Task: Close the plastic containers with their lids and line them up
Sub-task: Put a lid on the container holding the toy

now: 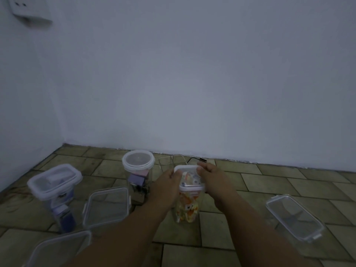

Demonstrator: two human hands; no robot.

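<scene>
At frame centre, the left hand (169, 180) and right hand (211, 176) press curled fingers (178, 173) onto the lid (189, 177) of the upright container (186, 207) standing on the tiled floor (269, 182).

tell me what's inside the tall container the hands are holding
Through the clear wall of the tall container, orange, yellow and white wrapped pieces fill it. The lid sits on top, with the left hand and right hand on it, hiding the uppermost contents.
</scene>
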